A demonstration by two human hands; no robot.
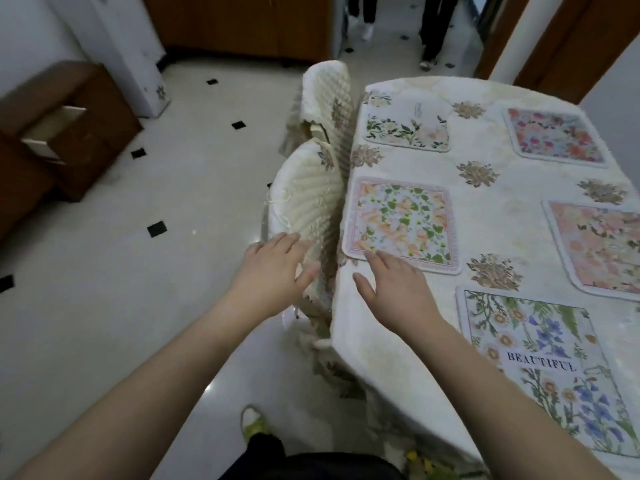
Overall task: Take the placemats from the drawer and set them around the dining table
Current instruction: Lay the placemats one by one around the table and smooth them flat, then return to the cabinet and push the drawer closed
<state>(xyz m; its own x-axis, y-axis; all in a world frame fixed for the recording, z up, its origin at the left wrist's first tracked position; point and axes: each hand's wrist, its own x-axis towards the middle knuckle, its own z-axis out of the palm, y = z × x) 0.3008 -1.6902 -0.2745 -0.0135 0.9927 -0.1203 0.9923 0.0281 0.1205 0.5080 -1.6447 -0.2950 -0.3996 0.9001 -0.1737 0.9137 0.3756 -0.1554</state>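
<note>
Head view: five rectangular floral fabric placemats lay on the cloth-covered oval counter point(485, 209). The one with orange flowers and green leaves point(400, 223) sat at the counter's edge, its near-left corner close to overhanging. Likely risk: a nudge from the right hand point(391, 289) would skew that mat or push the corner off the edge; the loose tablecloth could also drag and shift the other mats. The brown wooden drawer point(52, 133) stood open well apart on the left, a trip or bump hazard if the person turned that way.

Right hand was flat, palm down, fingers spread, fingertips point(372, 253) touching the near edge of that mat; grip open, holding nothing. Left hand point(273, 271) rested open on the cream quilted chair back point(304, 202), fingers loosely spread, nothing clasped. Both forearms reached forward, bare.
</note>
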